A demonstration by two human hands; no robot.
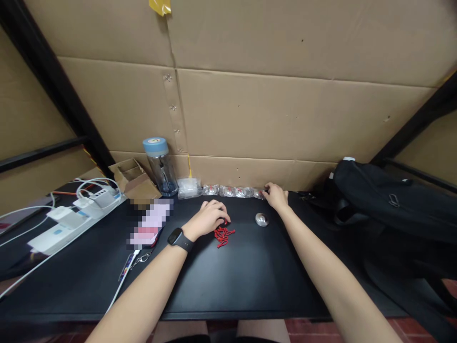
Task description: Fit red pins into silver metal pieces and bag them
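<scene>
My left hand (211, 218) is over the black tabletop, fingers curled down and their tips closed on a red cord at the top of a small pile of red cords (223, 235). At the back of the table, my right hand (276, 196) pinches the edge of a clear-wrapped silver disc (257, 193) with red on it. That disc is at the right end of a row of similar wrapped discs (242, 192) along the cardboard wall. A bare, shiny, domed silver disc (262, 219) lies between my two hands, touched by neither.
Clear plastic bags (189, 187), a blue-lidded bottle (160, 166) and an open cardboard box (137, 181) stand at the back left. A white power strip (76, 221) with cables and a blurred phone-like item (152, 224) lie left. A black backpack (389, 205) fills the right side.
</scene>
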